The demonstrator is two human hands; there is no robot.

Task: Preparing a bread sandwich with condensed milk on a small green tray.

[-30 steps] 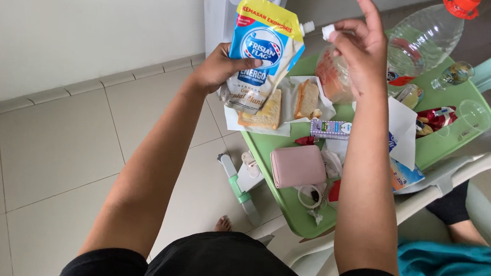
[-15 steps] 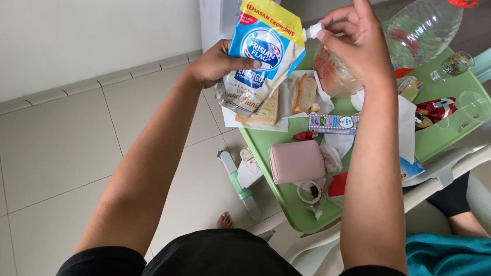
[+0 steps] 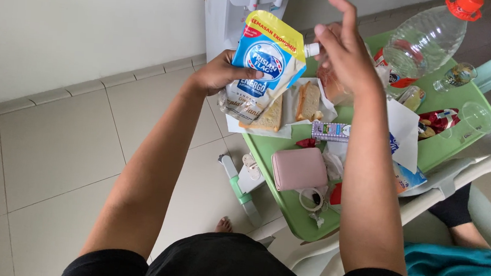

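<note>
Fingers of the left hand [image 3: 218, 74] wrap tight around a soft blue and yellow pouch [image 3: 265, 63], and the thumb presses on its front. The pouch is held up in the air, above the near end of the green table [image 3: 287, 202], with its small white spout [image 3: 311, 48] pointing to the side. The right hand [image 3: 345, 55] pinches that spout at the tip, with one finger sticking up; the cap itself is hidden by the fingers. Under the pouch, on the table, lie two pieces of bread [image 3: 289, 105] on white paper [image 3: 258, 127]. Just beside the bread, farther along the table, is a small purple and white box [image 3: 331, 131]. Closer to the person than the box sits a pink purse [image 3: 298, 169], and a little white cup [image 3: 311, 198] is just next to it at the table's near edge. At the far end of the table a big clear bottle [image 3: 425, 38] with a red cap lies tilted. Near it are a small glass bottle [image 3: 455, 75], a clear plastic cup [image 3: 473, 117] and a red wrapper [image 3: 435, 121]. Beyond the table, against the wall, stands a white water machine [image 3: 238, 3]. The floor beside the table has pale tiles [image 3: 46, 151].
</note>
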